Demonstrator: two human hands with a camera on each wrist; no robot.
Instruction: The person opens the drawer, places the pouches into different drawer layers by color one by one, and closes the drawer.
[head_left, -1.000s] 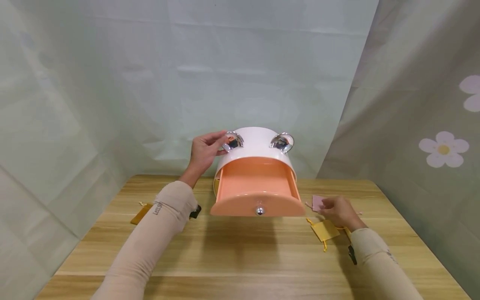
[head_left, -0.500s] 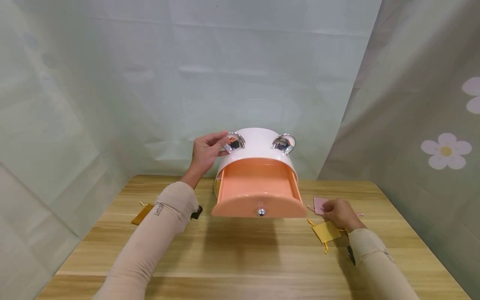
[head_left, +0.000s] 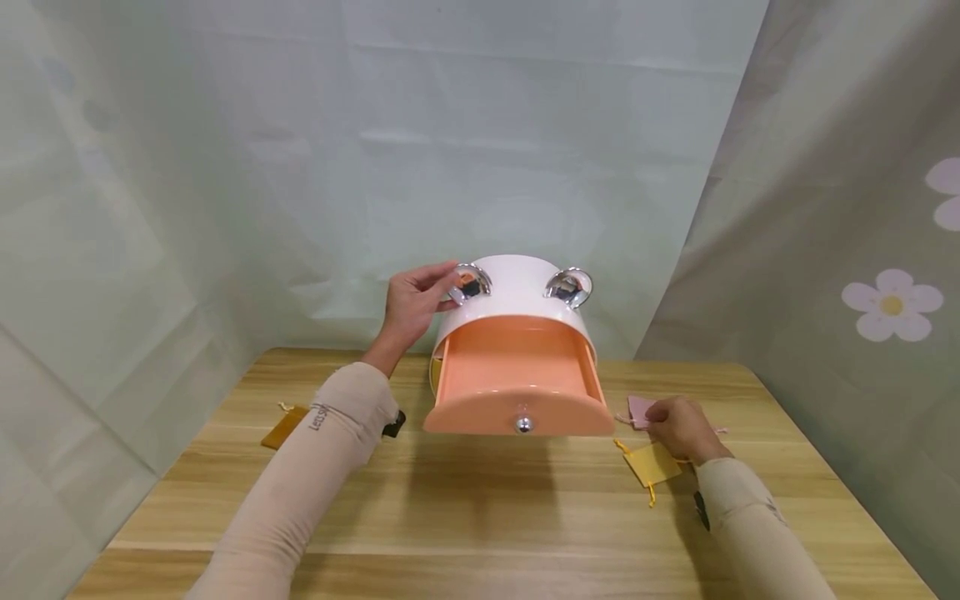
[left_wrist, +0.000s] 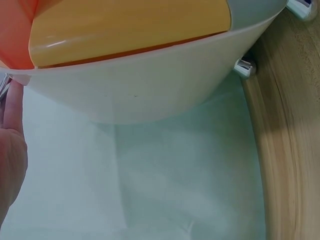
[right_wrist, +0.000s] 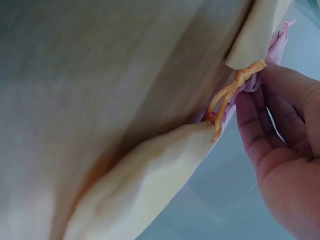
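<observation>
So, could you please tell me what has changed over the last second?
Very little: the right hand slid slightly over the pink pouch it touches. The left hand stayed on the white box, the orange drawer stayed open, and the yellow pouch did not move.

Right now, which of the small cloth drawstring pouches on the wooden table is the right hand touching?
The pink drawstring pouch, just right of the open orange drawer; the right hand rests on it. The yellow pouch lies nearer the person, the mustard pouch far left.
</observation>
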